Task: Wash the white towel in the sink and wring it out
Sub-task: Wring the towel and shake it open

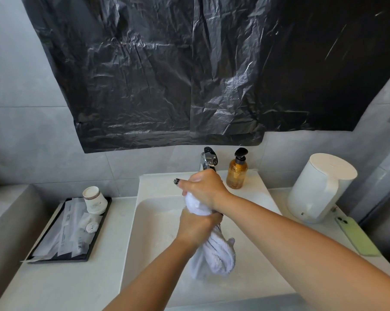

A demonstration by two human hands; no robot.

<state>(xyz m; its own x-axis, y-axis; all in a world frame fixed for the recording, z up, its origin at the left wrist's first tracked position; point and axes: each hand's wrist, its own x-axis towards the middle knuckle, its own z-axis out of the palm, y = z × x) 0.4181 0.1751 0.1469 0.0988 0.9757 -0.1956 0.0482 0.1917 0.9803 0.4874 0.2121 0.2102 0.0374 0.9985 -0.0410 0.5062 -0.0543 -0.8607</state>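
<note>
Wringing stage here: I've got the towel (212,254) bunched into a rope over the sink (153,221), right hand (204,189) wrapped tight round the top end, left hand (197,226) clamped round it just below, so both grips are full fists on cloth. The loose tail hangs down into the basin. I'd say the trick is twisting the fists opposite ways while keeping them close together, then sliding the lower grip down to squeeze that fat tail, since that's probably where most water sits. Keep it low over the basin so drips don't hit the tabletop (77,281) or the phone (357,236) by the kettle (319,187)
</note>
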